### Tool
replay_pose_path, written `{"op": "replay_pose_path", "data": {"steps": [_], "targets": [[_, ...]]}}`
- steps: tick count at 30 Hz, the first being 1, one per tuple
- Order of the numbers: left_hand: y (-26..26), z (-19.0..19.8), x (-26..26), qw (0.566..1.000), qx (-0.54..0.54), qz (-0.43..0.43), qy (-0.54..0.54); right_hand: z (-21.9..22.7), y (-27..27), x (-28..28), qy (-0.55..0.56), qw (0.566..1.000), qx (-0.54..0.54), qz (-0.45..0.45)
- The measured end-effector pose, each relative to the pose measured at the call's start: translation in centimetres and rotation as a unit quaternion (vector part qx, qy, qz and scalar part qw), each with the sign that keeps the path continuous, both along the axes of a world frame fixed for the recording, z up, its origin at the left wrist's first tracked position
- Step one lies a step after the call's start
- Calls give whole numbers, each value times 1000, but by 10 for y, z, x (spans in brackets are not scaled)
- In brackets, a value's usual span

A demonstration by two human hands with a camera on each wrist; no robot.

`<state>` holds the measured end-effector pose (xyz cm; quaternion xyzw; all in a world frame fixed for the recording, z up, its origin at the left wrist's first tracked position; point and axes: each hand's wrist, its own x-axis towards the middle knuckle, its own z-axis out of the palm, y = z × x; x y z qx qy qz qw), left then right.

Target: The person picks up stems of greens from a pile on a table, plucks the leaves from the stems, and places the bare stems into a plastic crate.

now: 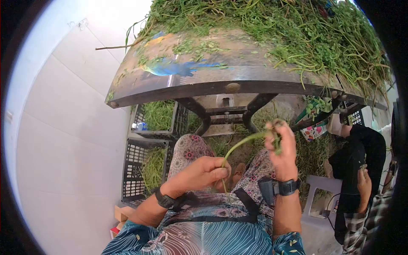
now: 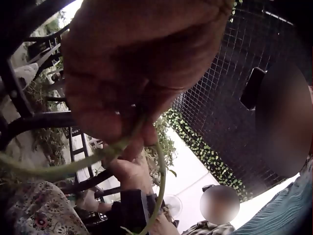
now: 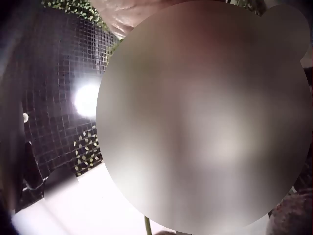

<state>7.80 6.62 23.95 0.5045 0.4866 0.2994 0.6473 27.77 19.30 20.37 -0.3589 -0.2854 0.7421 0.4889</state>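
Note:
A long green plant stem [image 1: 245, 140] arches between the two hands above the person's lap. The left hand [image 1: 204, 171] pinches it between thumb and fingers, and its thin lower end hangs below that grip. Higher and to the right, the right hand [image 1: 282, 148] has its fingers curled about the other end, where some crumpled green [image 1: 276, 143] shows at the palm. In the left wrist view the stem [image 2: 49, 172] passes under the left hand [image 2: 142, 54]. A large blur hides most of the right wrist view.
A worn table [image 1: 204, 80] stands in front, with a big heap of leafy green stems [image 1: 272, 21] on it. Black crates [image 1: 137, 170] of greens stand at the left. Another person's arm [image 1: 364, 187] and a plastic stool [image 1: 316, 182] are at the right.

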Motion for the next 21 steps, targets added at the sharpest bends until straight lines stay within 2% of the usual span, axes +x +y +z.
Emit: {"op": "replay_pose_path", "data": {"steps": [1,2,5,6,9,10,13,17,18,21], "targets": [[0,-1,-2,1000,9,0,-10,-3,4,5,33,999,-12,-36],[-1,-1,-4,1000,18,0,-19,-9,8,10,79,996,-34,-32],[2,-5,-7,999,41,8,-28,-15,4,16,121,991,-49,17],[3,-9,-8,998,50,5,-33,-19,0,16,114,991,-65,17],[2,-19,-9,996,77,14,-32,-25,-9,15,157,980,-85,93],[2,-19,-8,996,86,25,-20,-21,-13,13,136,980,-104,100],[2,-15,-12,995,85,50,-18,-28,-17,16,129,976,-84,151],[-4,3,-38,993,85,85,17,-35,-19,23,135,980,-111,95],[-10,5,-45,988,76,132,18,-46,-18,30,185,969,-131,93],[-28,10,-70,969,78,225,61,-41,-22,33,149,976,-156,41]]}}
